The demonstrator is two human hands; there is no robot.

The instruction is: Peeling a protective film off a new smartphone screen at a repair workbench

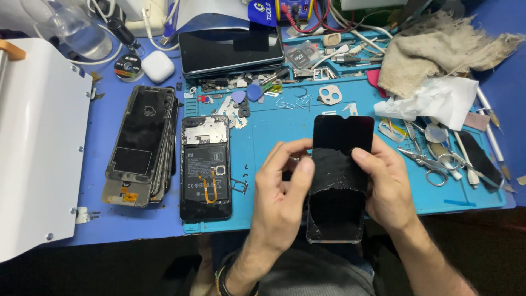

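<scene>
I hold a black phone screen panel (341, 137) upright over the blue work mat (274, 126), both hands on it. My left hand (282, 189) grips its left edge, thumb pressed on a dark film (335, 174) that is partly peeled across the panel's middle. My right hand (386, 189) clasps the right edge, thumb on the front. The lower part of the panel (335, 222) shows bare glass. To the left, an opened phone (205, 167) lies face down with its battery and orange flex cable exposed.
A stack of old screens (139, 145) lies left of the open phone, beside a white machine lid (38, 142). Scissors and tweezers (435, 164), a rag (433, 49), white tissue (438, 101), small parts, picks, an earbud case (158, 66) and another phone (230, 50) crowd the bench.
</scene>
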